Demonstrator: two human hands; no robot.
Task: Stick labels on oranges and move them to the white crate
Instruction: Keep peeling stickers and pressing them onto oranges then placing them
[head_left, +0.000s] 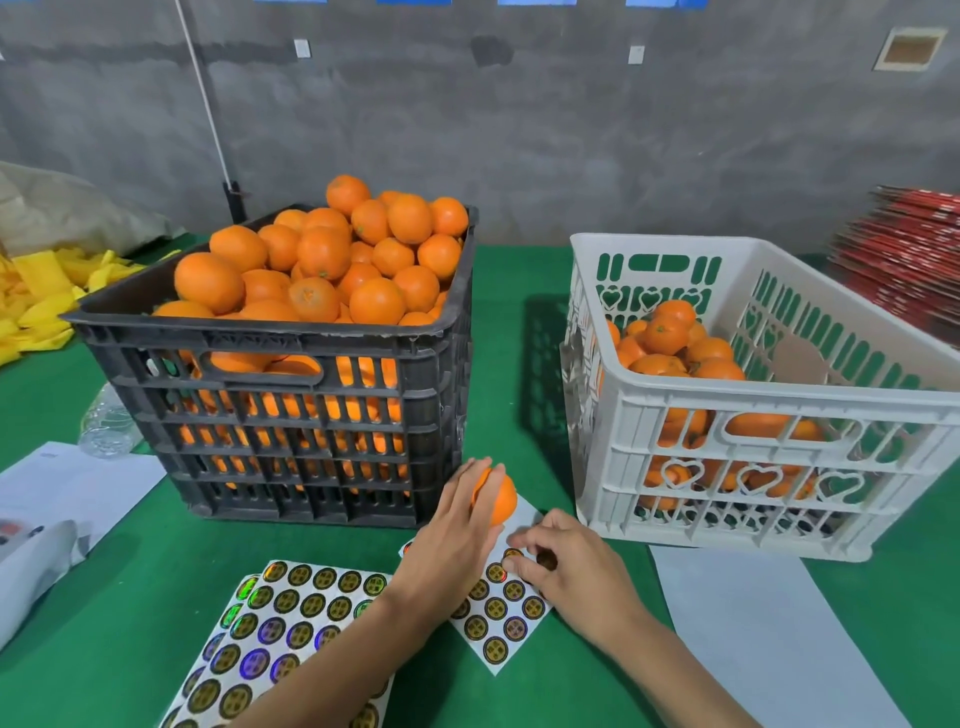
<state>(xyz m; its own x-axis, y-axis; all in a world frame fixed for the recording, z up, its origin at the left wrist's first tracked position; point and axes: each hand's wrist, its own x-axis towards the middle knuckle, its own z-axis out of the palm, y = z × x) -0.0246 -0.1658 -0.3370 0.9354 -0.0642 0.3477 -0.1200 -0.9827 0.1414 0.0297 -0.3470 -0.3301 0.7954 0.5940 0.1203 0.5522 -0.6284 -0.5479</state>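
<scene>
My left hand (457, 530) holds an orange (500, 500) just above the green table, in front of the gap between the two crates. My right hand (561, 558) rests on a small sheet of round labels (501, 618), its fingertips pinching at a label near the sheet's top. The black crate (291, 415) on the left is heaped with oranges. At the right stands the white crate (753, 457), partly filled with oranges.
Two larger label sheets (291, 623) lie at the front left. A plain white sheet (753, 623) lies in front of the white crate. At the left are papers, a plastic bottle (106, 423) and yellow wrappers (41, 301). Red flat boxes (904, 260) are stacked at the far right.
</scene>
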